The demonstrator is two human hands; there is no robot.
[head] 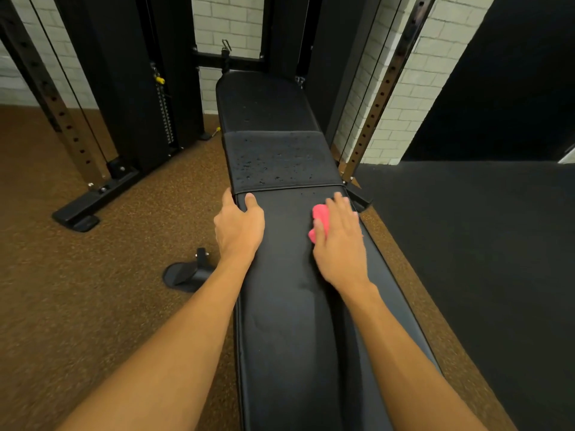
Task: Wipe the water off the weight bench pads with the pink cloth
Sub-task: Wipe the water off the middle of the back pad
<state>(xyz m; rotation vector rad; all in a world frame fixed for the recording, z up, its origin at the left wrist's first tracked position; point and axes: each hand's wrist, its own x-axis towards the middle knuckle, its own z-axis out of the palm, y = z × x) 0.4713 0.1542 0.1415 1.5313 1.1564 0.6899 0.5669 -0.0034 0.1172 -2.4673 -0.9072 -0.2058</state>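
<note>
On the near pad of the black weight bench, close to its far right corner, the pink cloth lay bunched into a small, bright wad. The right hand covered most of it. The fingers were draped over the top and the thumb pressed against the wad's left side, holding it down on the padded surface. Only the cloth's left part showed from under the palm, and the fingers were slightly blurred.

The left hand gripped the left edge of the same pad, with the thumb on top and the fingers hooked over the side. Both forearms reached forward along the bench.

The near pad looked smooth and dull, with a few faint specks just ahead of the cloth. Past a narrow seam, the middle pad was scattered with water droplets, thickest toward its near left part. The far pad sloped away and carried only a few small specks.

The bench stood on brown speckled flooring, with a black mat to the right. A black cable machine with a weight stack stood behind it, against a white brick wall.
</note>
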